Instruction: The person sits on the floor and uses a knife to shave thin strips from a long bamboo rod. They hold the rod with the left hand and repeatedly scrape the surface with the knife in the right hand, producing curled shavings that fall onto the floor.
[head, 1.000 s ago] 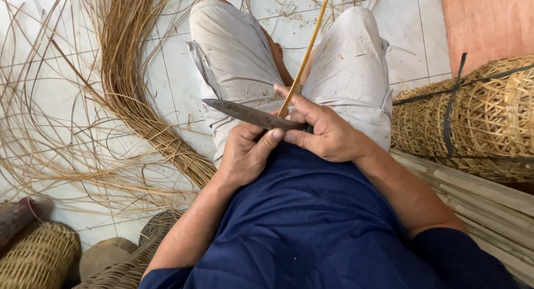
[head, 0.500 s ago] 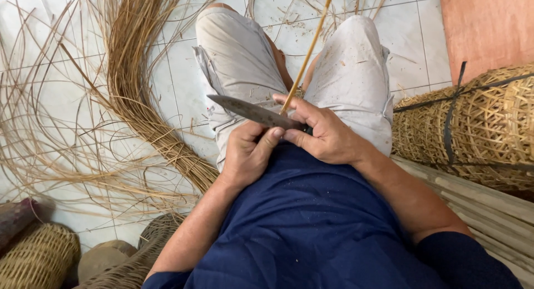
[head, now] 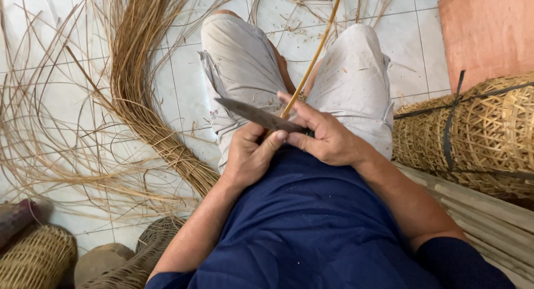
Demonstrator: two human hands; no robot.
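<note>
Cane strip [head: 315, 54], thin, straight, golden-tan

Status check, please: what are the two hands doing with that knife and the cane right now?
Right hand grips knife, blade pointing left. Left hand pinches cane strip against blade, thumb on top. Strip runs up between the knees. Nothing obstructing; loose cane bundle lies left.

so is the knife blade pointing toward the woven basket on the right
No, the knife blade points left, away from the woven basket, with its handle in the right hand.
</note>
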